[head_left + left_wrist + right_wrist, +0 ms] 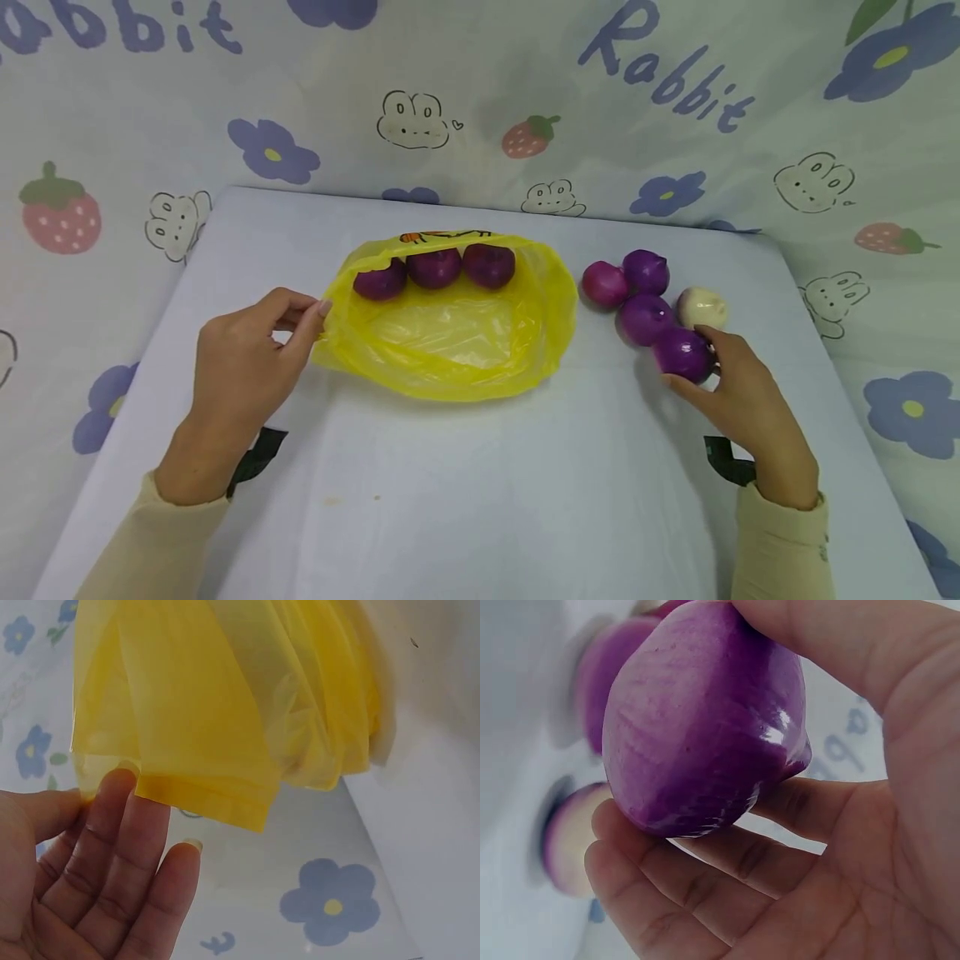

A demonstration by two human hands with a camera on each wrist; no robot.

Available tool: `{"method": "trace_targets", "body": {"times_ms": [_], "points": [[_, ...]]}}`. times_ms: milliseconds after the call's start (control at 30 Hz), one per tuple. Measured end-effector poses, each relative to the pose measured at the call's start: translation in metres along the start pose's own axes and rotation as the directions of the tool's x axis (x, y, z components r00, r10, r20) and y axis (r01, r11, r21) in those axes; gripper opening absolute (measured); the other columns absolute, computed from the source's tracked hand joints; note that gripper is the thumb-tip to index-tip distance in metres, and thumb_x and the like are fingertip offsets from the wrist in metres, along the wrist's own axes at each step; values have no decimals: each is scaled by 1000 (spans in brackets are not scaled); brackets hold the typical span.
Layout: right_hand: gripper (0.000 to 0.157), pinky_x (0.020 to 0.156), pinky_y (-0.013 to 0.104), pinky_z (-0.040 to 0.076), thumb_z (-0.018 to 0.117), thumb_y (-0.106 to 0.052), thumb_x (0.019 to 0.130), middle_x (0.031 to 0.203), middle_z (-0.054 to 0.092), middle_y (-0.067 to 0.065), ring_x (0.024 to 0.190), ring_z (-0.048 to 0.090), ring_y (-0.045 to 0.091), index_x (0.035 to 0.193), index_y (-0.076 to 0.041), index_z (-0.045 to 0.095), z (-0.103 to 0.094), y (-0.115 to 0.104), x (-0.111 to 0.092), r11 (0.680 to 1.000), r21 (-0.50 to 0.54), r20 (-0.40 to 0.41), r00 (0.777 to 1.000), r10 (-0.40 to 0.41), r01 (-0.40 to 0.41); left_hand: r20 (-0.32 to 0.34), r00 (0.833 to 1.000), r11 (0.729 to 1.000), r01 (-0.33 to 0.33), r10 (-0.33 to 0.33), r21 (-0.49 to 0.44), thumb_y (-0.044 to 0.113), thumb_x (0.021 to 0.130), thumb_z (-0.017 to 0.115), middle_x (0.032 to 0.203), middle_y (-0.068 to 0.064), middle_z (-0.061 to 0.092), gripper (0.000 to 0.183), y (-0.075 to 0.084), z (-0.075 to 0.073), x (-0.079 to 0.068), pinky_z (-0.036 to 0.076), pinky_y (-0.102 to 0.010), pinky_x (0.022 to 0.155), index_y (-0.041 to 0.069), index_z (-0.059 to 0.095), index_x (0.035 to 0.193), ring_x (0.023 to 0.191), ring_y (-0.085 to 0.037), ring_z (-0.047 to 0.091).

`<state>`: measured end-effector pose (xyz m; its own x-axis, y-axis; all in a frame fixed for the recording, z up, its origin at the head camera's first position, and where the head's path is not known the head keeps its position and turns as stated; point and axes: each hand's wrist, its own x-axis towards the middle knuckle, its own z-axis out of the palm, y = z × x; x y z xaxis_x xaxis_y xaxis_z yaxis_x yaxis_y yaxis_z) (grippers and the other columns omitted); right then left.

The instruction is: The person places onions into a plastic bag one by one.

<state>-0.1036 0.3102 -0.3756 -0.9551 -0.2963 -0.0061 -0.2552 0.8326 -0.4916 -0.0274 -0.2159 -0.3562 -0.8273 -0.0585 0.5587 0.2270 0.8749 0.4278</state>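
White table (480, 500), rabbit-print backdrop (465, 58), left hand (251, 358) pinching yellow bag (472, 387), right hand (742, 398) gripping purple onion (682, 354), four onions (645, 321) alongside

The head camera looks forward and down from above the near side of the white-covered table (480, 483), far enough back to include both beige sleeves (161, 533) and the flower-printed white fabric backdrop (480, 58). The left wrist camera looks closely past the left hand (251, 358) at the left end of the translucent yellow plastic bag (450, 387); the head view shares both. The right wrist camera, also close, faces the right hand (742, 392) and its glossy, round purple onion (682, 356), shared likewise.
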Motion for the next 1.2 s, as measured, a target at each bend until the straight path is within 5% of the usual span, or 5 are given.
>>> {"method": "trace_targets", "body": {"times_ms": [433,800,1200], "points": [[86,93,65,51,90,-30,85,141,54,24,118,57,41,152,0,45,-5,-51,-5,992,-22,-23,992,-127,127,10,1000,1000,10,-10,18,11,93,80,79,-9,76,13,-1,-2,-2,33,-1,67,-1,75,98,64,-26,70],[90,94,64,52,91,-35,84,141,55,22,120,59,38,153,-1,45,-7,-73,-4,973,-77,12,976,-216,217,7,1000,1000,-1,1,13,11,93,81,78,-7,76,13,-1,-1,-2,35,-3,65,0,75,98,65,-24,70],[89,102,57,51,90,-38,85,150,53,13,129,57,31,155,-8,45,-8,-107,15,950,-83,33,953,-301,302,8,1000,1000,18,-18,-1,11,94,80,79,-7,76,12,0,1,-2,34,-1,67,1,75,98,72,-28,74]]}}
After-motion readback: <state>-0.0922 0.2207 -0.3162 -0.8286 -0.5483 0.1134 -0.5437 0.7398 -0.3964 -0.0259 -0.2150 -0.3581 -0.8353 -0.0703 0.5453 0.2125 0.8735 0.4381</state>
